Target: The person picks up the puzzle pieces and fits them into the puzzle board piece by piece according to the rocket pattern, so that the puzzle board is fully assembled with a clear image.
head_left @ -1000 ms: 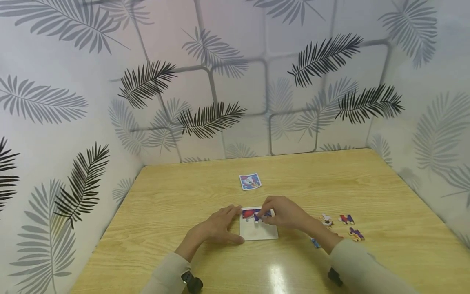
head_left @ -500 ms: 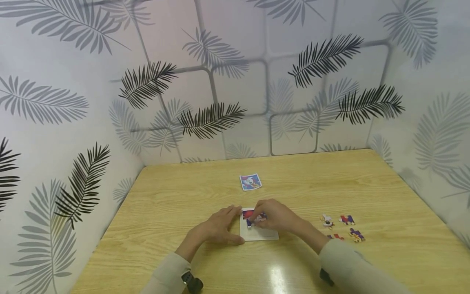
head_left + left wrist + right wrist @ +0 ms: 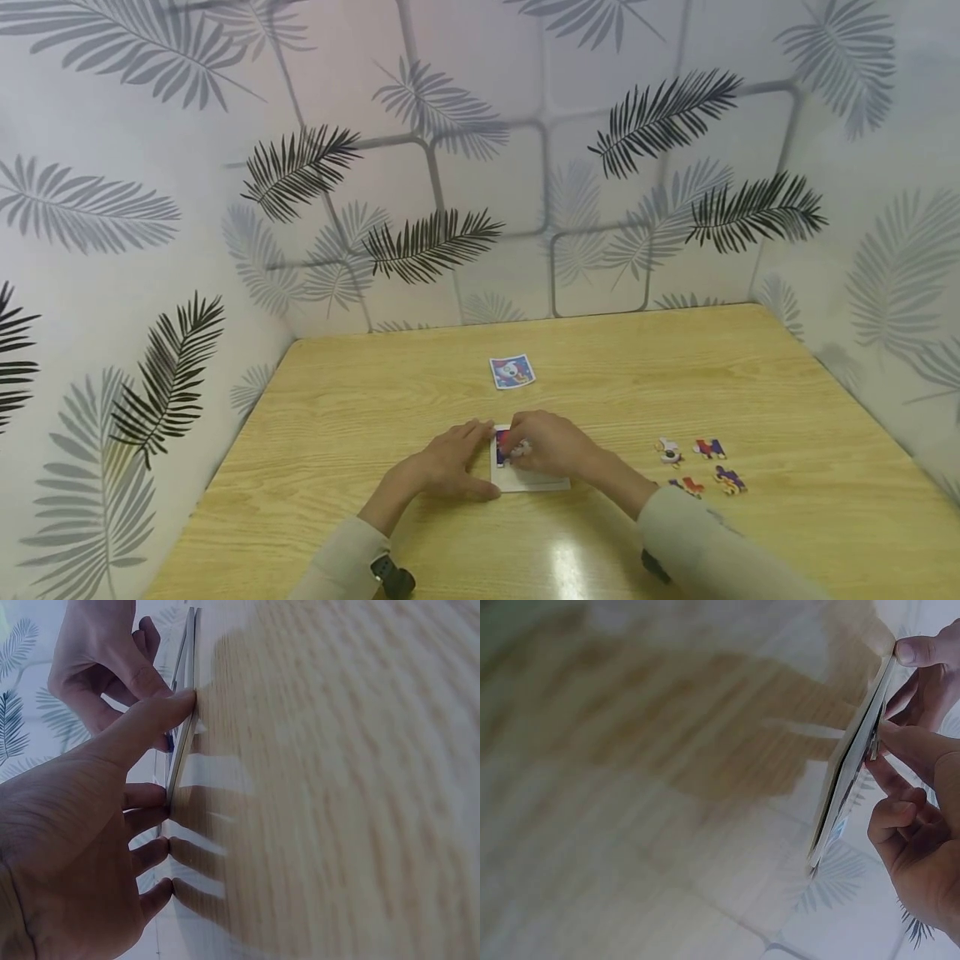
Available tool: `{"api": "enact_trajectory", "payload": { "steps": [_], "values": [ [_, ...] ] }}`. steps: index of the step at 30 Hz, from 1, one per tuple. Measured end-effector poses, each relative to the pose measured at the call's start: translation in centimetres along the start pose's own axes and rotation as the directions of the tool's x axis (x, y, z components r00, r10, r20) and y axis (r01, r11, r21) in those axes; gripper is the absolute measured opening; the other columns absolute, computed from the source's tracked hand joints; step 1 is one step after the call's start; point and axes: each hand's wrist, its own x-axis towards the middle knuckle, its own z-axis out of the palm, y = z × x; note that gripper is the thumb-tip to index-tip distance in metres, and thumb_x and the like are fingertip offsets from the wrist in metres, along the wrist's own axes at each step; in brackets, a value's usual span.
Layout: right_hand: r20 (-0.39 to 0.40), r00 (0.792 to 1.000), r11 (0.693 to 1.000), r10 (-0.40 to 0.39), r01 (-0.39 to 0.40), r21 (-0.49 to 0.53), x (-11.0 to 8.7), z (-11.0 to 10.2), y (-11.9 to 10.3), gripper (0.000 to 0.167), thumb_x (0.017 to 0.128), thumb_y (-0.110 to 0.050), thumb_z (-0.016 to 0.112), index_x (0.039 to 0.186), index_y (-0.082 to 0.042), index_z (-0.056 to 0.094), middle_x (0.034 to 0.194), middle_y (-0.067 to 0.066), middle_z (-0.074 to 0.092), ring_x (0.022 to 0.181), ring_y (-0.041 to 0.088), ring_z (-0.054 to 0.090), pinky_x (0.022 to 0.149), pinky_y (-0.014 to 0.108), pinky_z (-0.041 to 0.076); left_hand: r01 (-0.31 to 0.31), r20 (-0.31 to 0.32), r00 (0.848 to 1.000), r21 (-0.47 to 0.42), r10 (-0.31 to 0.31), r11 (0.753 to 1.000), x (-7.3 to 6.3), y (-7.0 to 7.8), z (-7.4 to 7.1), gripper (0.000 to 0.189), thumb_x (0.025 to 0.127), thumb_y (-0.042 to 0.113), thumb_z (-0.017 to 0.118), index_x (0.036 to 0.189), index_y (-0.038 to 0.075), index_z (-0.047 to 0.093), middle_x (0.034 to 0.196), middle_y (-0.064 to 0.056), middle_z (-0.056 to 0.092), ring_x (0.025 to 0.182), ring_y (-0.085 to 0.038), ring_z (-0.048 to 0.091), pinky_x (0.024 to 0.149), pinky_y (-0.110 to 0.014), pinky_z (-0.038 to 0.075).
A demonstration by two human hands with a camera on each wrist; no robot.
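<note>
The thumb and index finger of the right hand (image 3: 551, 447) pinch a small puzzle piece (image 3: 502, 459) low at the left part of a thin, flat puzzle tray (image 3: 529, 481); its other fingers curl loosely inward. The left hand (image 3: 452, 462) grasps nothing: its fingers are spread, the thumb touching the tray's near left corner and the index fingertip its far left corner, while the other fingertips rest on the table (image 3: 360, 433).

The tray is smooth, matte and nearly square, its side view showing slim, board-like layers. It lies flat, its near edge running roughly across the person's front; a long axis is hard to make out. The pinched piece is mostly covered by the fingertips, so which way it points cannot be told; what shows of it is purple with a pale lower edge. Red and purple printing fills the tray's far left area, and the near strip is plain white.

To the right lie loose puzzle pieces (image 3: 709, 448) with knobbed, interlocking outlines, in purple, red, white and yellow. Beyond the tray sits a square picture card (image 3: 512, 372) with a white animal figure on blue. The tabletop has a glossy yellow wood grain; feather-patterned wall covering (image 3: 480, 171) rises behind.
</note>
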Motion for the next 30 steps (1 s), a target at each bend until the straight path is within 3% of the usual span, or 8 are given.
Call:
{"api": "enact_trajectory", "payload": {
  "steps": [9, 16, 25, 30],
  "values": [
    [-0.002, 0.999, 0.998, 0.04, -0.04, -0.054, -0.04, 0.33, -0.32, 0.015, 0.08, -0.014, 0.082, 0.095, -0.015, 0.08, 0.086, -0.005, 0.063, 0.07, 0.004, 0.052, 0.063, 0.016, 0.047, 0.004, -0.004, 1.0, -0.002, -0.004, 1.0, 0.0, -0.05, 0.09, 0.098, 0.084, 0.059, 0.071, 0.159, 0.018, 0.024, 0.167, -0.01, 0.022, 0.153, -0.035, 0.02, 0.124, -0.056, 0.021],
    [-0.017, 0.999, 0.997, 0.037, -0.038, -0.061, -0.13, 0.44, -0.45, 0.015, 0.079, -0.014, 0.082, 0.094, -0.014, 0.08, 0.083, -0.005, 0.062, 0.066, 0.003, 0.048, 0.058, 0.015, 0.045, -0.008, -0.005, 1.0, -0.005, 0.008, 1.0, -0.16, 0.07, -0.02, 0.098, 0.084, 0.058, 0.072, 0.159, 0.017, 0.024, 0.166, -0.012, 0.023, 0.153, -0.036, 0.022, 0.123, -0.057, 0.022],
    [-0.035, 0.999, 0.992, 0.009, -0.014, -0.128, -0.11, 0.54, -0.58, 0.012, 0.081, -0.016, 0.08, 0.092, -0.016, 0.081, 0.087, -0.006, 0.069, 0.068, 0.003, 0.056, 0.061, 0.017, 0.049, 0.008, -0.004, 1.0, -0.017, -0.008, 1.0, -0.29, 0.17, -0.06, 0.098, 0.084, 0.058, 0.072, 0.16, 0.018, 0.023, 0.166, -0.012, 0.022, 0.153, -0.037, 0.021, 0.124, -0.057, 0.021],
    [-0.031, 1.0, 0.99, 0.001, -0.005, -0.143, -0.21, 0.52, -0.68, 0.01, 0.082, -0.017, 0.079, 0.092, -0.016, 0.081, 0.089, -0.006, 0.071, 0.064, 0.002, 0.054, 0.057, 0.015, 0.047, 0.007, -0.007, 1.0, -0.013, -0.007, 1.0, -0.27, 0.26, 0.05, 0.098, 0.084, 0.058, 0.072, 0.159, 0.018, 0.024, 0.166, -0.013, 0.023, 0.153, -0.037, 0.022, 0.124, -0.056, 0.021]
  ]
}}
